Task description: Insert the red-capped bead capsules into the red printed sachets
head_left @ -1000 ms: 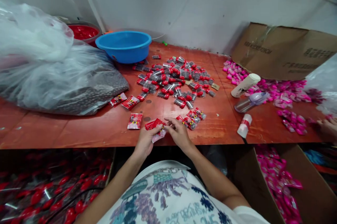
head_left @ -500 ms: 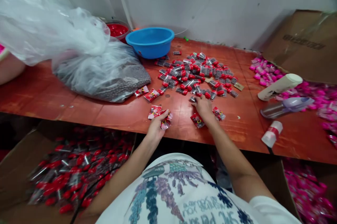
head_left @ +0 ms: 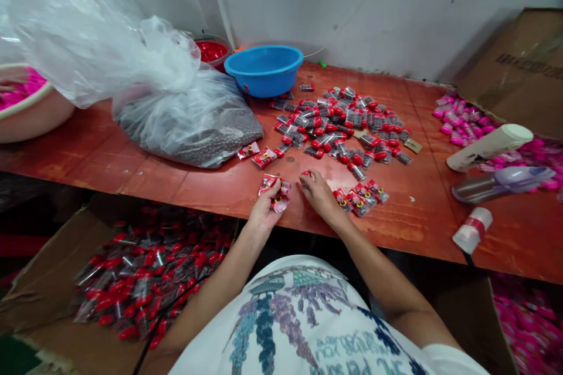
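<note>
My left hand (head_left: 263, 213) is closed around several small red printed packets (head_left: 280, 202) just over the table's front edge. To its right, my right hand (head_left: 322, 198) pinches a small red-capped bottle (head_left: 307, 174), mostly hidden by the fingers. Beside my right wrist lie several red packets (head_left: 363, 196) in a row. Two more packets (head_left: 264, 158) are by the clear bag. A heap of small clear bottles with red caps and dark contents (head_left: 325, 122) spreads behind my hands, with one loose bottle (head_left: 356, 172) at its near side.
A clear plastic bag of dark beads (head_left: 189, 128) and a blue basin (head_left: 264, 73) stand at the back left. At the right are a white flask (head_left: 488, 147), a lidded clear bottle (head_left: 501, 183), a roll (head_left: 472, 230) and pink pieces (head_left: 466, 117). Below left is a carton (head_left: 48, 293) of red-capped tubes.
My right hand has moved left from the heap's near edge toward my left hand, with a red-capped bottle in its fingers. My left hand keeps its packets. The view has shifted slightly left.
</note>
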{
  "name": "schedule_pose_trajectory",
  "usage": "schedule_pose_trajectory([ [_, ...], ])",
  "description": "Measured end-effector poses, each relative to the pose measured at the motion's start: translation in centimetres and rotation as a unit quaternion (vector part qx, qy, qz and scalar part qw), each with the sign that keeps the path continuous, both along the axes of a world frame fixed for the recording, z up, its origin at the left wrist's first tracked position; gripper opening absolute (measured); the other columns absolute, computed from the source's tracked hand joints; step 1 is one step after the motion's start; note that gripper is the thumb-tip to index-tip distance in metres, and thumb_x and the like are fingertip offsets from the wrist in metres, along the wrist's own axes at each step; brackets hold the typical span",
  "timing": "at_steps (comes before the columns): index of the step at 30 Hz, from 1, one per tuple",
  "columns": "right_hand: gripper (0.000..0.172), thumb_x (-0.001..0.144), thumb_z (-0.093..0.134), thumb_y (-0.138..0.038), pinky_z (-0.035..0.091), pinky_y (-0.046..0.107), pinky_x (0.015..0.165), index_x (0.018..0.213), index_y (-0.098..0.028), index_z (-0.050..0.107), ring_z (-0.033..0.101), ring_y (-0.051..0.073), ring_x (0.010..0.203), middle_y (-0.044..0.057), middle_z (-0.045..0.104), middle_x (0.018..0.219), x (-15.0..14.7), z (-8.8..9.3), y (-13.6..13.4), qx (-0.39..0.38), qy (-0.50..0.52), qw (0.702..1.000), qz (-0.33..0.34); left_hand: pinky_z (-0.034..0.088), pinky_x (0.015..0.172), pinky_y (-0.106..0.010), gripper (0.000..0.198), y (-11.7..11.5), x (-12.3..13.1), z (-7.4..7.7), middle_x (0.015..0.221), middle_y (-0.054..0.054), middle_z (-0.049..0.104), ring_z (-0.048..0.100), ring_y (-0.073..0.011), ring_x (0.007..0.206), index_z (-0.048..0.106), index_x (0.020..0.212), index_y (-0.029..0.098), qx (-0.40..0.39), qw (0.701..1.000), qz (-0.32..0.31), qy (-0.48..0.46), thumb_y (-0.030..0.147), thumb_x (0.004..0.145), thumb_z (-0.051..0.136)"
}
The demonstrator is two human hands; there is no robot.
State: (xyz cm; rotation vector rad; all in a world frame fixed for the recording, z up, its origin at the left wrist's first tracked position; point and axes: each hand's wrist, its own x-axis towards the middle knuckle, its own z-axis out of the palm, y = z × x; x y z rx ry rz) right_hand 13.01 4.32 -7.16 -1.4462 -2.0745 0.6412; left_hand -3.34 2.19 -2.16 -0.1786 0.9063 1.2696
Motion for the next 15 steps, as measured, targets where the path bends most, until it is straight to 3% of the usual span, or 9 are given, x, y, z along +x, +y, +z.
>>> schedule_pose_trajectory([
  [2,0.05,0.08,0.055,-0.012,0.041,0.04,0.098,0.129,-0.019,0.051,0.05,0.023,0.115,0.014,0.05,0.127,-0.3,0.2,-0.9,-0.032,0.111,0.992,-0.041,0.051,0.053,-0.019,0.01,-0.1,-0.4,-0.2,0.067,-0.003,0.065,0.06,-0.0083,0.053,0.062,0.076,0.01,0.01,1.0,0.003,-0.012,0.002,0.08,0.058],
  [4,0.057,0.079,0.058,-0.017,0.046,0.037,0.091,0.134,-0.023,0.045,0.056,0.02,0.104,0.01,0.054,0.123,-0.5,1.1,-2.1,-0.076,0.232,0.967,-0.075,0.051,0.053,-0.018,0.01,-0.2,-0.7,-0.4,0.066,-0.003,0.064,0.059,-0.0075,0.052,0.062,0.076,0.01,0.016,1.0,0.007,-0.017,0.002,0.08,0.059],
  [7,0.059,0.081,0.06,-0.025,0.051,0.032,0.078,0.137,-0.027,0.041,0.059,0.017,0.092,0.006,0.059,0.115,-0.9,2.9,-4.2,-0.12,0.343,0.929,-0.065,0.05,0.052,-0.017,0.013,-0.2,-0.8,-0.5,0.067,-0.004,0.065,0.058,-0.0072,0.052,0.063,0.075,0.009,0.02,1.0,0.009,-0.015,0.002,0.082,0.056],
  [11,0.055,0.083,0.058,-0.023,0.049,0.032,0.085,0.136,-0.029,0.044,0.058,0.018,0.097,0.005,0.059,0.116,-1.7,4.6,-6.0,-0.085,0.326,0.941,-0.023,0.051,0.055,-0.017,0.011,-0.3,-0.2,-0.4,0.067,-0.005,0.066,0.061,-0.0083,0.056,0.064,0.074,0.009,0.038,0.999,0.011,0.004,0.001,0.08,0.057],
  [15,0.053,0.084,0.053,-0.017,0.045,0.035,0.094,0.135,-0.03,0.046,0.055,0.019,0.108,0.005,0.057,0.12,-1.9,5.0,-6.2,-0.014,0.261,0.965,-0.006,0.051,0.055,-0.019,0.007,-0.8,0.3,-0.2,0.067,-0.003,0.067,0.06,-0.0085,0.053,0.065,0.073,0.01,0.08,0.995,0.006,0.067,0.005,0.071,0.068],
])
